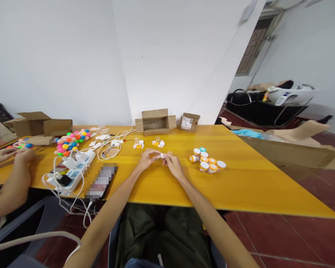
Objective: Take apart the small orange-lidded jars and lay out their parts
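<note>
Near the middle of the table, my left hand (148,158) and my right hand (171,163) meet, fingers closed around a small white and clear piece (162,155). Its exact kind is too small to make out. Just beyond my hands lie two little clusters of white and orange parts (139,146), each with a small clear container (158,139) beside it. To the right of my right hand stand several small clear jars with white, orange and teal lids (212,160). One jar with an orange band (194,158) lies on its side.
An open cardboard box (155,124) and a smaller box (189,123) stand against the wall. Leftward are a power strip (80,169) with cables, a phone (102,182) near the front edge, and colourful balls (72,143). A co-worker's hands (24,154) work at far left.
</note>
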`<action>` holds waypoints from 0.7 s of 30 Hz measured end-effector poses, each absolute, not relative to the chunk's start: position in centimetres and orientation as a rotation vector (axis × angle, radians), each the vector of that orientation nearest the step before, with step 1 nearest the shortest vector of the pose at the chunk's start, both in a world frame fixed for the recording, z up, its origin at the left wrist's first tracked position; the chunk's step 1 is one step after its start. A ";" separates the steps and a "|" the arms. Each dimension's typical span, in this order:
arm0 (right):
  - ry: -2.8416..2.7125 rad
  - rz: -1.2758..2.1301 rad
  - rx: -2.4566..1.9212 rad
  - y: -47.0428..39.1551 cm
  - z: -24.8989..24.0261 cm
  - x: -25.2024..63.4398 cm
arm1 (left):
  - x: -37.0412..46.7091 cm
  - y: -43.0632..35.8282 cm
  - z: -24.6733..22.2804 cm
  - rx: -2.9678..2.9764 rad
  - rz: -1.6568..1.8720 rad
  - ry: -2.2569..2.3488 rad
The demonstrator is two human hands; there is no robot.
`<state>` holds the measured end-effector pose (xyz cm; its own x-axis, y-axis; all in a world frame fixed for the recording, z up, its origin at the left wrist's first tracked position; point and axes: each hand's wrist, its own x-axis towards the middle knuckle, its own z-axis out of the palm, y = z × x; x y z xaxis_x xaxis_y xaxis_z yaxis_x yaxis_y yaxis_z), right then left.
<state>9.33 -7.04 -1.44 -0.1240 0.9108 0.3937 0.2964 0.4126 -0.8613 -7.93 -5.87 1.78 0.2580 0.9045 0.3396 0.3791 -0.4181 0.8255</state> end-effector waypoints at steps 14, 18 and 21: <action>-1.685 0.762 -1.114 -7.0 -1.4 9.2 | -7.5 -6.4 1.3 2.178 0.972 1.333; -1.684 0.752 -1.133 -7.0 -1.4 9.2 | -7.5 -6.8 1.5 2.302 0.962 1.338; -1.682 0.730 -1.159 -7.1 -1.3 9.2 | -7.6 -6.9 1.5 2.373 0.959 1.311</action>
<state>9.21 -7.14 -1.30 -0.1170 0.9259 0.3592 0.3697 0.3763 -0.8495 -7.57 -6.95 1.52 0.3729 0.8268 0.4211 0.6518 -0.5564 0.5153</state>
